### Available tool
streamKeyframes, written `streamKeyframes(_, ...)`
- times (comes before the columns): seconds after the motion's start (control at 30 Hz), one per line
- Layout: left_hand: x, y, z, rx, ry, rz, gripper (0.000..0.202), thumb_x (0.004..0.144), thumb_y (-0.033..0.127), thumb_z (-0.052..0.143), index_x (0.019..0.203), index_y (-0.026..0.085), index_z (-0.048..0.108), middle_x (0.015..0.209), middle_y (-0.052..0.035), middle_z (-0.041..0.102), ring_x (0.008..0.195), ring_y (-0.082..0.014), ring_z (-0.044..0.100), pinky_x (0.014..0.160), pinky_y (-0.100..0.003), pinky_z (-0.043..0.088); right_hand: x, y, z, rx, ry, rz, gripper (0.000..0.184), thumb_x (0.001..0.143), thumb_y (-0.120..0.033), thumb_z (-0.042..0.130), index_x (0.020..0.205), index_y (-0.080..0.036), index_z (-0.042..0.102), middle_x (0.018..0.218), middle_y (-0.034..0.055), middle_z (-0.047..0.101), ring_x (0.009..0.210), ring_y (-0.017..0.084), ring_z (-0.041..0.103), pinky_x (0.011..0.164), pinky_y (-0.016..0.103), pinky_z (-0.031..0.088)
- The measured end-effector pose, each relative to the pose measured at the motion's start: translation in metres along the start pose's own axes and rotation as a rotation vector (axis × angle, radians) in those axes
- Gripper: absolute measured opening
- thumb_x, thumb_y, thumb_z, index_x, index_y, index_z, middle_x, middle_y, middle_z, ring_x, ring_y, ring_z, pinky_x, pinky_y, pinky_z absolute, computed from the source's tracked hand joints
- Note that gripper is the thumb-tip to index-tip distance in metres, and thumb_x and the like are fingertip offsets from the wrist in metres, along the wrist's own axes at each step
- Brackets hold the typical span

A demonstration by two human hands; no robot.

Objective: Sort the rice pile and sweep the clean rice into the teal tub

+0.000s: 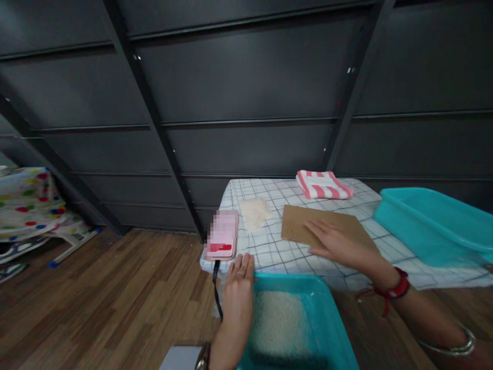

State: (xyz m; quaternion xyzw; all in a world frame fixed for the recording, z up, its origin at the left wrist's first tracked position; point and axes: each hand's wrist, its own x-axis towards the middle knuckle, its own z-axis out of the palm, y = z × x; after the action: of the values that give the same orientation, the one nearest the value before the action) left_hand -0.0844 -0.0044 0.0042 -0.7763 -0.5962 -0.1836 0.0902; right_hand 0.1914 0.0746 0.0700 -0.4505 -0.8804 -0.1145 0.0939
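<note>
My right hand [333, 241] lies flat on a piece of brown cardboard [346, 223], fingers stretched out. The cardboard rests on a table covered with a white checked cloth [265, 259]. At the table's near edge is my left hand [239, 288], fingers extended, beside the upper left rim of a teal tub [323, 303]. White grains that look like rice [283, 321] cover the tub's bottom. Whether my left hand grips the rim or only touches it is hard to see. A small heap of the same pale grains [254, 211] sits on the cloth beyond my left hand.
A pink phone [223, 234] with a black cable [216, 293] lies at the table's left edge. A pink-and-white striped towel [323, 185] is folded at the back. On the right stands a second teal tub [435, 221]. A dark panelled wall [246, 92] rises behind.
</note>
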Motion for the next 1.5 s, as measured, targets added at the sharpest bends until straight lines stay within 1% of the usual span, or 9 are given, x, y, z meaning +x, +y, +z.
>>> streamKeyframes(0.13, 0.0, -0.002, 0.006, 0.0, 0.011, -0.018, 0.054, 0.077, -0.005, 0.044, 0.124, 0.02, 0.053, 0.126, -0.0106, 0.06, 0.12, -0.0243, 0.052, 0.097, -0.045, 0.047, 0.001, 0.026, 0.0, -0.111, -0.184, -0.015, 0.038, 0.08, -0.029, 0.062, 0.112, -0.009, 0.059, 0.099, 0.0175, 0.068, 0.086, 0.028, 0.067, 0.07, 0.037, 0.053)
streamKeyframes(0.23, 0.0, -0.003, 0.007, -0.003, 0.013, 0.001, 0.053, 0.076, -0.004, 0.045, 0.123, 0.02, 0.053, 0.125, -0.0109, 0.061, 0.12, -0.0244, 0.052, 0.096, -0.044, 0.047, 0.004, 0.025, -0.008, -0.151, -0.247, -0.06, 0.018, 0.084, -0.017, 0.051, 0.094, -0.011, 0.065, 0.075, 0.0112, 0.069, 0.065, 0.022, 0.067, 0.057, 0.03, 0.049)
streamKeyframes(0.3, 0.0, -0.002, 0.007, -0.001, 0.027, 0.0, 0.053, 0.077, -0.004, 0.045, 0.123, 0.019, 0.054, 0.125, -0.0109, 0.061, 0.12, -0.0241, 0.052, 0.096, -0.043, 0.047, 0.008, 0.021, -0.02, -0.177, -0.244, -0.061, 0.021, 0.082, -0.009, 0.044, 0.088, -0.012, 0.065, 0.068, 0.0104, 0.068, 0.059, 0.022, 0.065, 0.054, 0.03, 0.046)
streamKeyframes(0.53, -0.001, 0.004, 0.008, 0.014, 0.048, -0.045, 0.052, 0.077, -0.005, 0.043, 0.122, 0.018, 0.054, 0.125, -0.011, 0.061, 0.12, -0.0238, 0.051, 0.099, -0.045, 0.045, 0.034, 0.039, -0.072, -0.39, -0.146, 0.143, 0.03, 0.087, -0.019, 0.037, 0.107, -0.007, 0.056, 0.078, 0.0157, 0.068, 0.064, 0.027, 0.063, 0.049, 0.031, 0.036)
streamKeyframes(0.73, 0.0, 0.003, 0.01, 0.006, 0.056, -0.046, 0.051, 0.076, -0.006, 0.043, 0.119, 0.017, 0.056, 0.123, -0.0115, 0.062, 0.117, -0.0238, 0.055, 0.096, -0.043, 0.048, 0.05, 0.056, -0.088, -0.355, -0.165, 0.176, 0.027, 0.088, -0.02, 0.038, 0.103, -0.013, 0.059, 0.083, 0.0117, 0.068, 0.071, 0.023, 0.063, 0.053, 0.029, 0.036)
streamKeyframes(1.07, 0.002, 0.006, 0.003, 0.027, -0.012, -0.067, 0.05, 0.076, -0.006, 0.048, 0.12, 0.015, 0.057, 0.124, -0.0115, 0.061, 0.119, -0.0232, 0.053, 0.098, -0.04, 0.046, 0.075, 0.003, -0.088, -0.334, -0.239, 0.135, 0.031, 0.083, -0.003, 0.038, 0.107, -0.01, 0.057, 0.09, 0.0156, 0.068, 0.077, 0.026, 0.065, 0.059, 0.031, 0.04)
streamKeyframes(1.23, 0.002, 0.005, 0.001, 0.038, -0.006, -0.052, 0.05, 0.076, -0.006, 0.045, 0.12, 0.016, 0.057, 0.124, -0.011, 0.061, 0.119, -0.0232, 0.053, 0.097, -0.041, 0.047, 0.071, 0.0, -0.091, -0.327, -0.248, 0.118, 0.029, 0.079, -0.003, 0.047, 0.103, -0.013, 0.059, 0.089, 0.0138, 0.068, 0.079, 0.026, 0.065, 0.06, 0.03, 0.04)
streamKeyframes(1.4, -0.001, 0.004, 0.008, 0.036, 0.024, -0.055, 0.052, 0.077, -0.006, 0.044, 0.121, 0.017, 0.056, 0.125, -0.011, 0.061, 0.118, -0.0238, 0.053, 0.098, -0.044, 0.046, 0.077, -0.007, -0.091, -0.331, -0.231, 0.14, 0.029, 0.081, 0.0, 0.042, 0.102, -0.009, 0.059, 0.089, 0.0163, 0.068, 0.077, 0.025, 0.066, 0.058, 0.03, 0.04)
streamKeyframes(1.5, -0.001, 0.005, 0.011, 0.03, 0.025, -0.062, 0.05, 0.077, -0.005, 0.045, 0.122, 0.016, 0.056, 0.125, -0.0123, 0.06, 0.119, -0.0243, 0.052, 0.099, -0.043, 0.045, 0.074, -0.014, -0.086, -0.307, -0.245, 0.105, 0.029, 0.08, 0.002, 0.041, 0.097, -0.011, 0.06, 0.084, 0.0117, 0.069, 0.073, 0.021, 0.066, 0.055, 0.027, 0.038)
